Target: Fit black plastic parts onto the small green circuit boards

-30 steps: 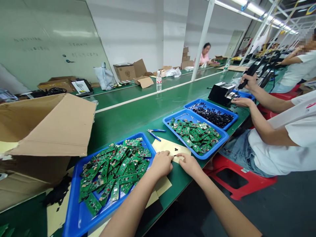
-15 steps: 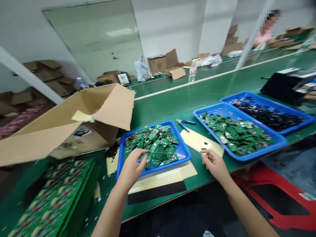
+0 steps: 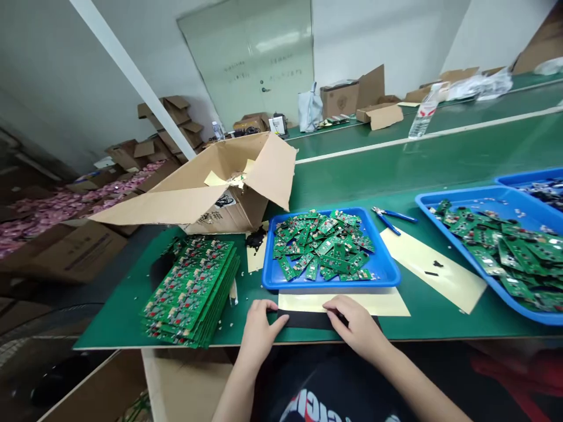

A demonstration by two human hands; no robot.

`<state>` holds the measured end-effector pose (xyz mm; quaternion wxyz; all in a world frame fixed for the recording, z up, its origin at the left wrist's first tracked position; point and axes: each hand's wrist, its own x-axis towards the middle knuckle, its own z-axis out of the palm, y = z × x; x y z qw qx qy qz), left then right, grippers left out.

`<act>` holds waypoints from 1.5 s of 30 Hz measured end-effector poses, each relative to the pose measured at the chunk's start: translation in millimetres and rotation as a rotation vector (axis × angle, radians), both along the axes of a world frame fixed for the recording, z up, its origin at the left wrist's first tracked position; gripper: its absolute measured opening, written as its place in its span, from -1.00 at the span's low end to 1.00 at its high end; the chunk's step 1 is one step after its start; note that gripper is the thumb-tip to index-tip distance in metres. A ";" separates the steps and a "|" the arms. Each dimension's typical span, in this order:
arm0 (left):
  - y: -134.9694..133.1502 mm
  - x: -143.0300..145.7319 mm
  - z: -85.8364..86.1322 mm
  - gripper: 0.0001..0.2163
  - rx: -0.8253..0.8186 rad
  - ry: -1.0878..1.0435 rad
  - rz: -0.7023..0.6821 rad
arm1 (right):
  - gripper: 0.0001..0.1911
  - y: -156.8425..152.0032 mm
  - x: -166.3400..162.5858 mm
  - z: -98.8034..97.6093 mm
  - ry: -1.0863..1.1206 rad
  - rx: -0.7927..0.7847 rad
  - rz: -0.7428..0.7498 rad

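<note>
A black strip (image 3: 305, 319) lies along the front of a pale yellow backing sheet (image 3: 387, 303), near the table's front edge. My left hand (image 3: 258, 331) is at the strip's left end, its thumb on the black and its forefinger bent at the sheet's edge. Over the right part of the strip, my right hand (image 3: 358, 325) bends thumb and forefinger onto it; whether the strip is lifted there I cannot tell. Just behind them stands a blue tray (image 3: 329, 283) with a heap of small green circuit boards (image 3: 341, 249).
Stacked circuit board panels (image 3: 191, 293) stand at the left, before an open cardboard box (image 3: 211, 205). Blue-handled pliers (image 3: 393, 218) lie behind another yellow sheet (image 3: 422, 266) with small black pieces. A second blue tray (image 3: 497, 287) of boards is at the right; a bottle (image 3: 424, 111) stands farther back.
The view has swung left. My left hand has left the tray of boards for the strip's left end. My right hand has come from beside the other yellow sheet to the strip.
</note>
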<state>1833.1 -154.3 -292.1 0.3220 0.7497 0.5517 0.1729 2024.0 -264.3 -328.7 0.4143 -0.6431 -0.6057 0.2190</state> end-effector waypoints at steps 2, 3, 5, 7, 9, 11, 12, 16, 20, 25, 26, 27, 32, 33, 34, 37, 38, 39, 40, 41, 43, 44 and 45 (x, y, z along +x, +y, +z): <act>2.0 -0.6 0.0 -0.87 -0.058 -0.055 0.002 | -0.77 3.5 -1.1 -1.0 -0.064 -0.026 -0.008; 2.8 -1.0 -0.1 -0.86 -0.094 -0.082 0.002 | -0.78 5.2 -1.9 -0.9 -0.098 -0.035 -0.002; 3.8 -2.0 -0.8 -0.83 -0.176 -0.146 0.005 | -0.77 9.6 -5.0 0.8 -0.147 -0.035 0.021; 3.5 -2.7 -2.2 -0.78 -0.259 -0.227 0.008 | -0.77 16.4 -11.1 3.8 -0.167 -0.002 0.066; 2.0 -3.2 -4.0 -0.75 -0.320 -0.313 0.017 | -0.77 26.2 -20.5 6.4 -0.168 0.045 0.126; -0.8 -3.7 -5.5 -0.72 -0.350 -0.383 0.031 | -0.78 37.8 -32.2 6.6 -0.184 0.076 0.162; -2.4 -4.0 -6.1 -0.71 -0.353 -0.410 0.038 | -0.79 43.5 -38.0 5.7 -0.198 0.081 0.167; -8.1 -5.2 -7.7 -0.71 -0.337 -0.470 0.059 | -0.82 59.9 -53.8 -2.0 -0.236 0.099 0.175; -10.2 -6.9 -8.6 -0.72 -0.333 -0.483 0.064 | -0.81 62.1 -55.3 -7.8 -0.257 0.146 0.221; -11.1 -8.6 -9.3 -0.71 -0.361 -0.461 0.031 | -0.80 59.3 -54.9 -5.7 -0.248 0.178 0.232; -11.2 -8.7 -9.8 -0.72 -0.368 -0.452 0.021 | -0.80 59.0 -55.2 -4.2 -0.223 0.175 0.231; -11.1 -8.9 -10.4 -0.72 -0.373 -0.440 0.013 | -0.79 58.5 -55.2 -2.6 -0.193 0.171 0.229; -7.2 -13.0 -12.7 -0.73 -0.301 -0.330 0.050 | -0.78 42.4 -40.1 -1.3 0.102 0.061 0.168; -6.5 -14.3 -12.0 -0.73 -0.267 -0.297 0.069 | -0.79 35.7 -33.4 -3.5 0.197 0.018 0.134; -6.4 -15.2 -10.9 -0.73 -0.241 -0.267 0.088 | -0.78 28.4 -26.1 -6.5 0.299 -0.020 0.084; -10.9 -12.9 -6.3 -0.75 0.000 -0.080 0.129 | -0.74 8.8 -6.7 -16.8 0.576 -0.091 -0.079; -14.2 -9.8 -5.2 -0.74 0.149 0.012 0.112 | -0.73 4.8 -2.9 -19.3 0.629 -0.100 -0.108; -18.2 -5.5 -4.8 -0.70 0.312 0.101 0.057 | -0.72 2.6 -0.8 -20.8 0.658 -0.107 -0.119; -22.5 -0.4 -5.3 -0.67 0.462 0.173 -0.035 | -0.71 1.9 -0.2 -21.3 0.668 -0.110 -0.120; -26.8 5.0 -6.8 -0.64 0.574 0.218 -0.151 | -0.70 2.5 -0.7 -20.8 0.665 -0.108 -0.117; -34.0 14.1 -12.5 -0.66 0.668 0.246 -0.370 | -0.69 5.2 -2.1 -17.2 0.648 -0.072 -0.138; -36.5 16.8 -16.5 -0.68 0.685 0.260 -0.434 | -0.70 6.2 -1.7 -14.6 0.643 -0.042 -0.165; -38.0 18.0 -20.9 -0.69 0.695 0.281 -0.460 | -0.70 6.1 0.2 -11.5 0.639 -0.011 -0.194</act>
